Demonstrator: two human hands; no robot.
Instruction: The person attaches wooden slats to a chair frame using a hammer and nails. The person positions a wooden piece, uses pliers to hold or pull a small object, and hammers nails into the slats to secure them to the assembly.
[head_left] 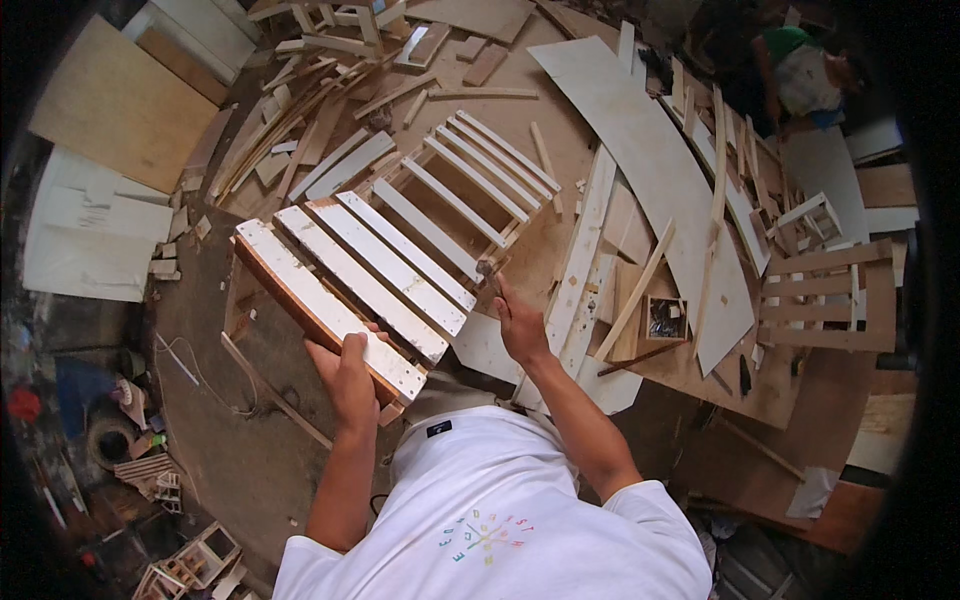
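Observation:
A slatted wooden frame (pixel 375 250), like a small chair with a seat and a back, lies tilted across the near edge of the worktable. White slats run across it, with gaps between them, and reddish-brown wood shows along its near side. My left hand (pixel 350 375) is closed around the nearest wide slat, thumb on top and most fingers hidden beneath. To the right of the frame, my right hand (pixel 522 328) is closed round the handle of a hammer. The small dark hammer head (pixel 487 268) is beside the slat ends; I cannot tell whether it touches them.
The worktable (pixel 490 125) carries scattered offcuts, a heap of thin strips (pixel 300 125) at left and a long pale board (pixel 640 170) at right. A small box of dark fasteners (pixel 666 318) sits near its front. Another slatted frame (pixel 830 300) stands right; a person (pixel 805 75) works far right.

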